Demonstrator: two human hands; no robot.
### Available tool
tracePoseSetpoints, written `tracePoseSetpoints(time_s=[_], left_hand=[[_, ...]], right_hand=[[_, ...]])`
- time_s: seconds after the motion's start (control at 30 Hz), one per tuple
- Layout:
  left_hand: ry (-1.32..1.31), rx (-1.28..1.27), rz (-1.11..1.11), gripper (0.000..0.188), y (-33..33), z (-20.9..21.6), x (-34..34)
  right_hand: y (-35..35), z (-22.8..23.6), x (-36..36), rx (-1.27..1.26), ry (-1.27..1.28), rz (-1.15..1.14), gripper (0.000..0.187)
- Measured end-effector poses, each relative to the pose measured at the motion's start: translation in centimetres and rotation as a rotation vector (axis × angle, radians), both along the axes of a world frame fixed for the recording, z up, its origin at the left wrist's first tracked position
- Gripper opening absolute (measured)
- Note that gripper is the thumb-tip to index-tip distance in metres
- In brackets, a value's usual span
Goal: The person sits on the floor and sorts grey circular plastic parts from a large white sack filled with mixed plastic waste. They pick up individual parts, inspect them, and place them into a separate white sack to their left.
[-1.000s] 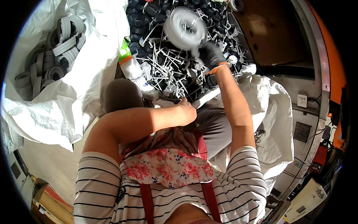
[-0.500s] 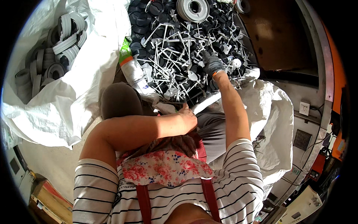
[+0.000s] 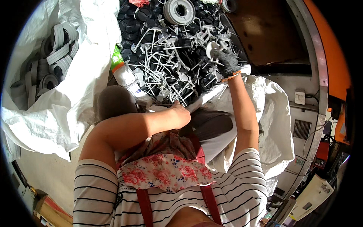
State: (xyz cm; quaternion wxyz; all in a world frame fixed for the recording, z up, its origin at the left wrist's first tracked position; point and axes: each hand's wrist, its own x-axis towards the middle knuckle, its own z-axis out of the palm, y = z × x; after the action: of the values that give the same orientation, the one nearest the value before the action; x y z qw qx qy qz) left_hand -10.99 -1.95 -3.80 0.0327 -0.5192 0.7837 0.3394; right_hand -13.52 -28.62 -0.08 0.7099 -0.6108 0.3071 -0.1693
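A heap of thin pale plastic sprues (image 3: 160, 62), mixed with black round plastic caps (image 3: 130, 25), lies in front of me. My right hand (image 3: 227, 63), in a dark grey glove with an orange cuff, is over the heap's right side. Its fingers are closed on a pale round plastic piece (image 3: 212, 49). My left hand (image 3: 180, 114), bare, is at the heap's near edge beside the white sack's rim (image 3: 206, 101). Its fingers are curled together; what they hold, if anything, is hidden.
At the left, a large white sack (image 3: 85, 79) holds several grey plastic rings (image 3: 60, 70). A thick grey ring (image 3: 179, 12) rests on the heap's far side. Right of the heap are a brown panel (image 3: 264, 34) and a machine frame with a wall socket (image 3: 299, 97).
My right hand has moved right and up off the sprues, and a pale round piece now shows at its fingers. My left hand stays at the near edge. The whole view has shifted slightly.
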Motion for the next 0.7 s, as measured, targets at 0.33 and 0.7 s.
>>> tracePoseSetpoints(time_s=[0.33, 0.7], left_hand=[[-0.076, 0.040, 0.008, 0.022, 0.0, -1.9, -0.1], [0.001, -0.052, -0.222, 0.018, 3.2, -1.6, -3.2]], right_hand=[[-0.9, 9.8, -11.5, -0.201, -0.189, -0.052, 0.024], [-1.5, 18.5, -43.7, -1.007, 1.841, 0.154, 0.065]])
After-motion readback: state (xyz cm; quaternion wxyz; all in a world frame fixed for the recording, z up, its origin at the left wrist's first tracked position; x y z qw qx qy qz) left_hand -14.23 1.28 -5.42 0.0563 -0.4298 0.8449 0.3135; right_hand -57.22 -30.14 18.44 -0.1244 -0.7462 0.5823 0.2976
